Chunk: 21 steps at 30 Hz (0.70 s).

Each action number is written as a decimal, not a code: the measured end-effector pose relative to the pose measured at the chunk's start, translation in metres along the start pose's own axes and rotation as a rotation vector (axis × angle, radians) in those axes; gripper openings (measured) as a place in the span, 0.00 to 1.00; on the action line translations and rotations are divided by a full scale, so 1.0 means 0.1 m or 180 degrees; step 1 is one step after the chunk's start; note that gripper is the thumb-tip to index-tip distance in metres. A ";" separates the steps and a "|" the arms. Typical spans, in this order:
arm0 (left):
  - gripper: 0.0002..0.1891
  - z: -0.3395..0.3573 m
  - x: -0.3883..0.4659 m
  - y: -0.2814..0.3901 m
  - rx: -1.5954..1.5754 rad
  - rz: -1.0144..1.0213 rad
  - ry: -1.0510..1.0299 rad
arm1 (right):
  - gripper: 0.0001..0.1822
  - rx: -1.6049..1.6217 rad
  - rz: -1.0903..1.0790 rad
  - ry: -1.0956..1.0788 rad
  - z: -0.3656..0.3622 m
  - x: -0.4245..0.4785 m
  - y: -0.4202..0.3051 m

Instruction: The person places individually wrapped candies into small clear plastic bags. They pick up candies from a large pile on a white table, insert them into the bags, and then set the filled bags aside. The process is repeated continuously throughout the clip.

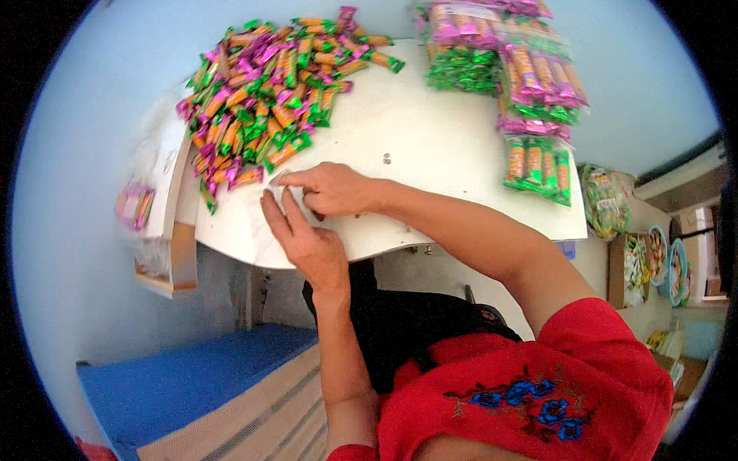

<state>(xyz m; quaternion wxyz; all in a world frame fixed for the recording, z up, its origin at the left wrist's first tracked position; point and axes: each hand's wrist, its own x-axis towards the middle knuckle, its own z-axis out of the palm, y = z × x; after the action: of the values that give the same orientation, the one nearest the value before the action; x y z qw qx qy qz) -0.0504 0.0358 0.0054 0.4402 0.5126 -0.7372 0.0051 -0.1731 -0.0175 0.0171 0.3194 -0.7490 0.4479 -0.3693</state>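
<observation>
My left hand (304, 237) lies low over the white tabletop (415, 132), near its front edge, with two fingers extended and slightly apart. My right hand (339, 189) meets it from the right, index finger stretched towards the left fingertips. A small, pale piece of what looks like clear plastic (277, 177) shows at the right fingertip; whether either hand grips it is blurred. Just beyond both hands spreads a large heap of small wrapped sticks (253, 109) in orange, green and purple wrappers. One wrapped stick (247, 177) lies close to my fingertips.
Filled clear bags of wrapped sticks (539, 167) are stacked along the table's right side. An open drawer (173, 173) stands at the left, with a small purple packet (137, 206) beyond it. A large filled bag (604, 199) and boxes stand right. A blue-edged bed or mat (196, 374) lies lower left.
</observation>
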 end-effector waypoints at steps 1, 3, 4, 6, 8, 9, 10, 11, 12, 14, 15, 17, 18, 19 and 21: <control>0.31 0.00 0.00 0.01 0.0035 0.0008 0.0025 | 0.31 0.0058 0.0087 -0.0025 0.00 0.00 -0.03; 0.27 0.03 0.00 -0.01 0.0073 0.0029 0.0091 | 0.30 0.0136 0.0108 -0.0007 -0.01 -0.01 -0.04; 0.24 0.03 0.00 -0.02 0.0102 0.0033 0.0130 | 0.30 0.0154 0.0041 0.0034 -0.01 -0.01 -0.01; 0.20 0.03 0.01 -0.01 0.0013 -0.0056 0.0143 | 0.30 0.0121 0.0026 0.0162 0.01 -0.01 0.03; 0.14 0.01 0.03 0.02 -0.0050 -0.0122 0.0088 | 0.30 0.0046 -0.0051 0.0296 0.05 0.02 0.09; 0.14 0.00 0.03 0.00 0.0065 -0.0028 0.0057 | 0.29 0.0020 -0.0094 0.0348 0.05 0.01 0.05; 0.14 0.00 0.03 -0.02 0.0180 0.0067 0.0028 | 0.30 0.0122 -0.0006 0.0246 0.03 -0.01 0.02; 0.14 -0.01 0.03 -0.04 0.0293 0.0162 -0.0001 | 0.30 0.0224 0.0082 0.0144 0.00 -0.03 0.00; 0.16 0.00 0.03 -0.07 0.0290 0.0105 -0.0081 | 0.30 0.0320 0.0150 0.0038 -0.03 -0.03 -0.06; 0.19 0.03 0.01 -0.13 0.0284 -0.0013 -0.0239 | 0.30 0.0063 -0.0003 0.0146 0.02 -0.02 0.00; 0.22 0.03 0.01 -0.12 0.0269 -0.0038 -0.0261 | 0.30 -0.0067 -0.0076 0.0198 0.02 -0.02 0.00; 0.26 0.03 0.03 -0.08 0.0240 -0.0090 -0.0304 | 0.29 -0.0092 -0.0115 0.0269 0.04 -0.02 0.00; 0.28 0.02 0.03 -0.05 0.0185 -0.0060 -0.0227 | 0.29 -0.0107 -0.0131 0.0299 0.04 -0.03 0.01; 0.29 0.02 0.03 -0.01 0.0130 -0.0031 -0.0151 | 0.28 -0.0150 -0.0133 0.0310 0.04 -0.03 0.01; 0.31 0.01 0.03 0.01 0.0089 0.0029 -0.0018 | 0.27 -0.0225 -0.0138 0.0326 0.05 -0.03 0.01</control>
<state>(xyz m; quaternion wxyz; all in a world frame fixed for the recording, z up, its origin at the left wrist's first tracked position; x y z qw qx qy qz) -0.0519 0.0335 0.0064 0.4309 0.5154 -0.7406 0.0160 -0.1703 -0.0142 0.0130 0.2613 -0.7494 0.4601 -0.3980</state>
